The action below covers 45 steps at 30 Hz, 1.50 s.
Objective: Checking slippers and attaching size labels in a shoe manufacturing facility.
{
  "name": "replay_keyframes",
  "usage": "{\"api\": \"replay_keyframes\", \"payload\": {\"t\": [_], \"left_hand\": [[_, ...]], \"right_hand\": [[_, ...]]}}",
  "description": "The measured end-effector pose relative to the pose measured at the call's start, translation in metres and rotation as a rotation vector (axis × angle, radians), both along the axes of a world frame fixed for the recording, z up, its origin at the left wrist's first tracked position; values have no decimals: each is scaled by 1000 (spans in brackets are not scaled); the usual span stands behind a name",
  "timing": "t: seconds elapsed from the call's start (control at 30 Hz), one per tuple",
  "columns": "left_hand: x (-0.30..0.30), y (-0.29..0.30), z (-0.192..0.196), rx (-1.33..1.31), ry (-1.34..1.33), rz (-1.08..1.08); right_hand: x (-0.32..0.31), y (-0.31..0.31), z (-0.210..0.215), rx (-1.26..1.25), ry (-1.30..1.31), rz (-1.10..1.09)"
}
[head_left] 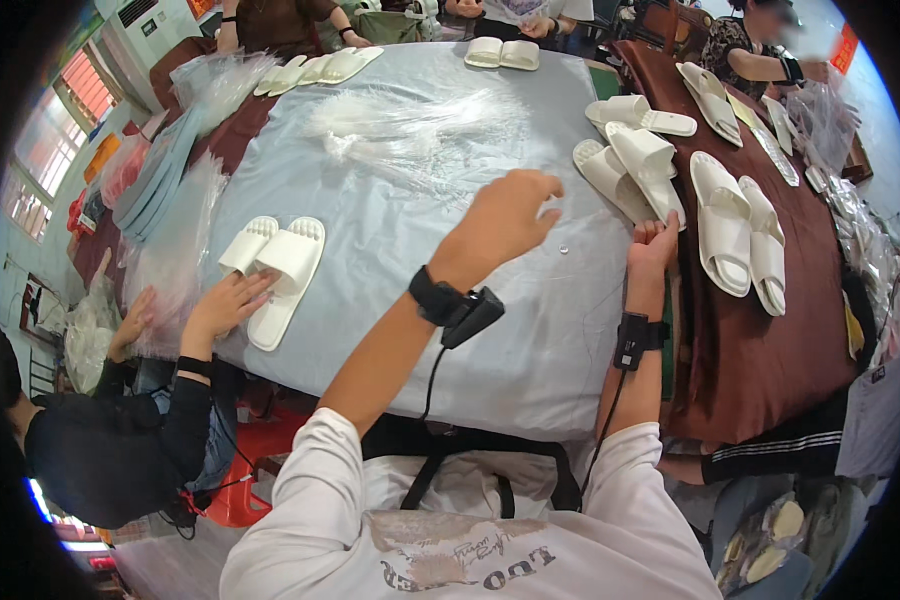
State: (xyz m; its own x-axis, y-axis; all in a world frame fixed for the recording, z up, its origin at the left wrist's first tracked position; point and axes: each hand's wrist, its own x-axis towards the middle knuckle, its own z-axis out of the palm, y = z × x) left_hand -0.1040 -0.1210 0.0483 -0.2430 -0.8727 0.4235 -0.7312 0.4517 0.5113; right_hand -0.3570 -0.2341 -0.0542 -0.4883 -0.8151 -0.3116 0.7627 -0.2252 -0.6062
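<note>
My right hand [654, 243] is closed on the end of a white slipper [648, 165] at the table's right edge. That slipper partly overlaps another white slipper [602, 172]. My left hand [510, 212] is above the middle of the table, its fingers loosely bent and the thumb apart, with nothing in it. Beyond that hand lies a loose spread of clear plastic bags [420, 125]. Both of my wrists carry black strapped devices.
A co-worker at the left touches a pair of white slippers [292, 250] beside stacked plastic bags [175, 250]. More white slippers [722, 225] rest on the brown-covered surface [770, 370] at the right. Other people work along the far side, near another slipper pair [502, 54].
</note>
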Motion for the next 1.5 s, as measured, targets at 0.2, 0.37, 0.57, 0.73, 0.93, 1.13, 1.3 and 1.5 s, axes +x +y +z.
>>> {"api": "replay_keyframes", "payload": {"t": [0.2,0.37,0.57,0.73,0.93,1.13,1.3,1.5], "left_hand": [[-24,-39,-40,172,261,-67],[4,-71,-52,408,785,56],[57,-72,-53,149,893,110],[104,-42,-35,251,672,62],[151,-1,-26,466,441,4],[176,23,-38,609,364,-319],[179,33,-53,467,192,-133],[186,41,-61,-36,-75,122]], "right_hand": [[52,21,14,-45,182,354],[102,50,22,-105,234,792],[105,70,30,-358,563,1294],[94,66,27,-460,758,1181],[94,50,22,-419,990,523],[107,63,21,-416,1882,165],[118,68,19,-662,1994,403],[132,84,30,-644,2039,416]]}}
